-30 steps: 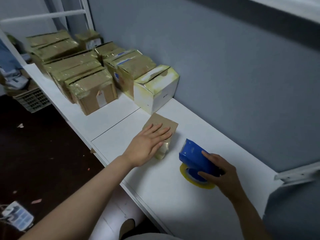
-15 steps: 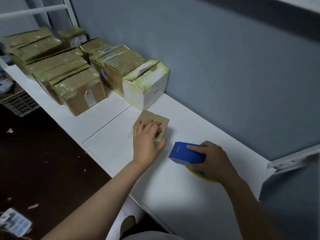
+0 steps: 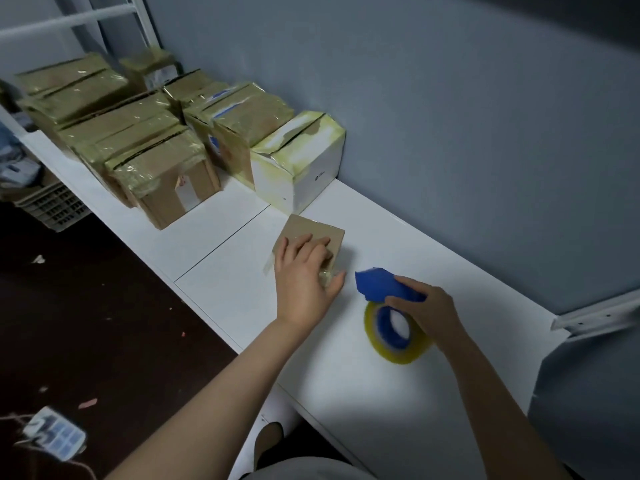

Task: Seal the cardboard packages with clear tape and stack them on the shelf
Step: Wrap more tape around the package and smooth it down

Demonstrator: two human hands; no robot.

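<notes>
As left hand (image 3: 304,277) presses package (image 3: 313,229), fingers (image 3: 302,242) flat

**Packages and tape on the white shelf**

A small brown cardboard package (image 3: 313,232) lies flat on the shelf (image 3: 398,244), about midway between its front and back edges and just in front of a taped white box (image 3: 304,161). Glossy clear tape covers the package's near end, where the left hand (image 3: 304,282) presses down. To its right, near but apart, the blue tape dispenser (image 3: 379,284) is tilted, its yellowish roll of tape (image 3: 398,353) resting on the shelf, gripped by the right hand (image 3: 427,310). Along the back edge, taped brown packages (image 3: 138,133) stand in tight rows.
</notes>
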